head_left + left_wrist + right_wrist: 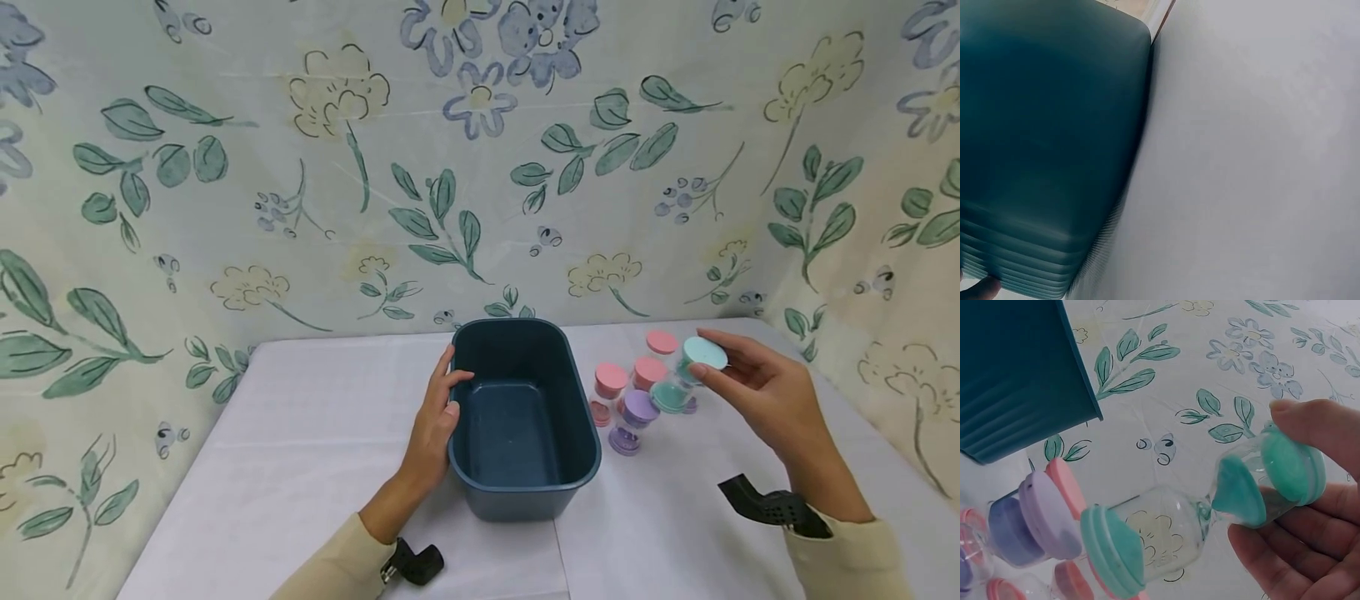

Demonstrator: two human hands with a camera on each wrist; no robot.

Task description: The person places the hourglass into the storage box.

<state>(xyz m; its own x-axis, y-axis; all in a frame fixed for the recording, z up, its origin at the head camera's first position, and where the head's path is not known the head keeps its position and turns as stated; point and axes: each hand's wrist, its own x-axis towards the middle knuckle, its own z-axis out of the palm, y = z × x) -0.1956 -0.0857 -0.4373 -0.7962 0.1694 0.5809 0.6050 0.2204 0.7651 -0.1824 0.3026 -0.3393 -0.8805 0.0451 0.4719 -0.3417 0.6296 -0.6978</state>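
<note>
A deep dark-blue plastic bin (513, 492) stands on the white cloth, its inside bare in the head view. My left hand (433, 425) grips its left rim, fingers bent over the edge; only a fingertip (982, 289) shows in the left wrist view. To the right of the bin, my right hand (761, 383) pinches a teal hourglass (1238, 490) by one end cap between thumb and fingers. The hourglass is tilted, with teal sand in the bulb nearest the hand. Its far cap hangs close by a purple hourglass (637, 408) and a pink-capped hourglass (611, 379).
More pink-capped hourglasses (662, 342) cluster right of the bin, behind the teal one. White cloth (330, 450) covers the table. A floral fabric wall (480, 208) rises along the back and right side.
</note>
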